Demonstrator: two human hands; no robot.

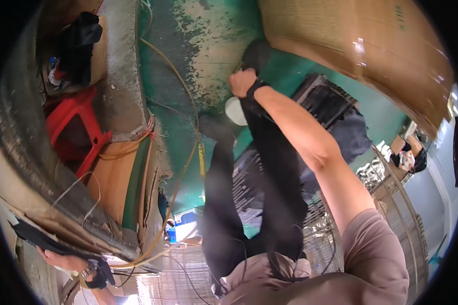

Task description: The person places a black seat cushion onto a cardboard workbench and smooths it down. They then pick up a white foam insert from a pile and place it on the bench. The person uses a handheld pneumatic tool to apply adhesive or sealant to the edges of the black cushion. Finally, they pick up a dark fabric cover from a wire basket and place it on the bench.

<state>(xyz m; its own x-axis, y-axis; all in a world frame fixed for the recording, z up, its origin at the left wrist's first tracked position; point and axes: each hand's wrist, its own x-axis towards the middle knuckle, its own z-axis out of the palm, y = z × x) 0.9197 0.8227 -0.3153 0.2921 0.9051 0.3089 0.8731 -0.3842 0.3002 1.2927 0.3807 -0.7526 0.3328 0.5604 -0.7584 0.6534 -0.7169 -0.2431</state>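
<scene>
At the lower left my left hand (63, 260) grips the edge of a dark flat piece (38, 235), thumb and fingers against it; its material is hard to make out. My right arm reaches far forward, ending in my right hand (243, 81), its fingers curled closed near my dark shoe (257, 53). What those fingers hold, if anything, is hidden. Just below that hand shows a white rounded object (235, 111), partly covered by my trouser leg; I cannot tell whether the hand touches it. Both wrists wear black straps.
A large cardboard box (351, 35) fills the upper right. Beside my legs lies a crate with black fabric (336, 109). A red plastic stool (76, 127) stands left. Yellow hose (191, 101) trails over the green worn floor (168, 76). Wire mesh (399, 223) sits lower right.
</scene>
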